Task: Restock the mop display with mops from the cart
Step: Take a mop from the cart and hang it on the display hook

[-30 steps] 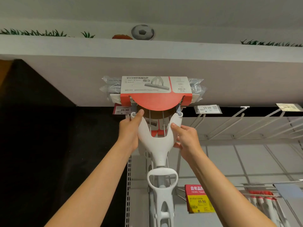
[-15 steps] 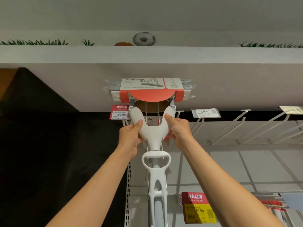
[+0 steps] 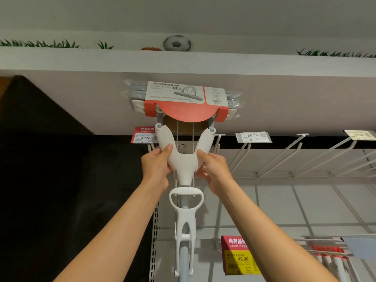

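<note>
Up at the hooks (image 3: 284, 153) I hold the mop (image 3: 184, 161) — left hand (image 3: 155, 163) and right hand (image 3: 213, 167) gripping its white yoke.

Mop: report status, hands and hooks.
Left hand and right hand both grip the mop by its white yoke. Head up against the fascia, above the hooks. Whether it is hooked: cannot tell. Nothing blocking.

Both arms reach up — left hand (image 3: 155, 163) and right hand (image 3: 213, 167) grip the mop yoke (image 3: 184, 159), thumbs in front.
</note>
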